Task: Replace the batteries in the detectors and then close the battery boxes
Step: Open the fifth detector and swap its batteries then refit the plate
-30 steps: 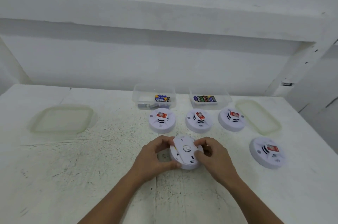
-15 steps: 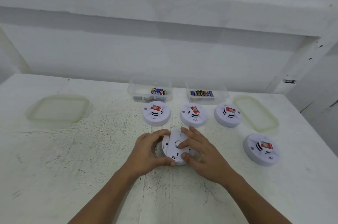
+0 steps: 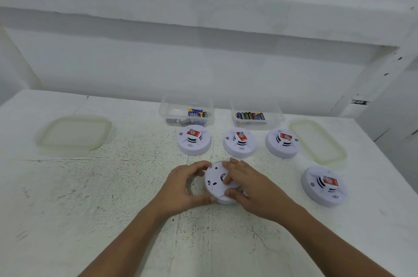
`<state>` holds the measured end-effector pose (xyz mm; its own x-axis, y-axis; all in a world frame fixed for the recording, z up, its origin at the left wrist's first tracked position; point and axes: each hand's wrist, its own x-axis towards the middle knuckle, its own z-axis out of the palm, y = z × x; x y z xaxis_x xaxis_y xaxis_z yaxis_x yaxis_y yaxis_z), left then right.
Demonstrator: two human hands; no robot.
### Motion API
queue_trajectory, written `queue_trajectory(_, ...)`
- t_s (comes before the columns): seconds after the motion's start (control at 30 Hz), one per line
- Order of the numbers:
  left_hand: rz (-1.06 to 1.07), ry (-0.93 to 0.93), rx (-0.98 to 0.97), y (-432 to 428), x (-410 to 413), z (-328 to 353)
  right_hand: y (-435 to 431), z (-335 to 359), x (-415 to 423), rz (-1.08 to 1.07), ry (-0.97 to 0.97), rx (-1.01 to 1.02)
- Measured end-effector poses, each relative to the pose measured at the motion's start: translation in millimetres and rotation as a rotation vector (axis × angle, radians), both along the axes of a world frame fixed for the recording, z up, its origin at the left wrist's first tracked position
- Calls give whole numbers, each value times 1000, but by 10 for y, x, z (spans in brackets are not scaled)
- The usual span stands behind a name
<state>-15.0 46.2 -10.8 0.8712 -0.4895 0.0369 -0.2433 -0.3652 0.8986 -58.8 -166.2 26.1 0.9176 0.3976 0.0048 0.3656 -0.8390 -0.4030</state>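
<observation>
On the near part of the white, scuffed and speckled tabletop (image 3: 90,208), a person's left hand (image 3: 181,188) is curling its thumb and fingers round the left rim of a round white plastic detector (image 3: 214,180). The detector is lying with its flat back upward at the near middle of the table. The right hand (image 3: 251,190) is covering its right side, fingers bent down onto the smooth back and thumb gripping the near edge, so both hands are grasping it.

To the right, well apart, a domed white detector with a red label (image 3: 324,186) is sitting alone. Farther off, three more like it are standing in a row: the left detector (image 3: 194,143), the middle detector (image 3: 239,145) and the right detector (image 3: 282,143), each showing black slots under a red label.

Just beyond them, two clear rectangular plastic tubs are sitting side by side. The left tub (image 3: 167,109) is holding blue-and-yellow batteries (image 3: 195,113), and the right tub (image 3: 278,116) is holding a row of dark cylindrical batteries (image 3: 250,116).

A translucent rounded-rectangular lid (image 3: 75,133) is lying flat at the far left, and a second translucent lid (image 3: 317,141) is lying just right of the row. A plain white wall (image 3: 203,68) is rising behind.
</observation>
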Motion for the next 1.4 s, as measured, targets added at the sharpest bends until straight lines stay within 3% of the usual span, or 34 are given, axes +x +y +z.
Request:
queue_trajectory(0.13,-43,-73,191,-99,-27,61,87,22,-58,-40,41,-47)
queue_trajectory(0.3,-65,-112,290,-201,25,18,146,9,-76,-28,72,-81)
queue_trajectory(0.83,-94,-78,279,-224,144,-106,53,79,45,-22,104,23)
queue_trajectory(0.97,-121,-87,318,-245,127,-75,-20,239,161,62,193,-87)
queue_trajectory(1.2,-66,-146,311,-284,113,-67,59,203,58,114,135,-328)
queue_trajectory(1.4,-31,-186,306,-307,147,-144,45,198,77,158,147,-311)
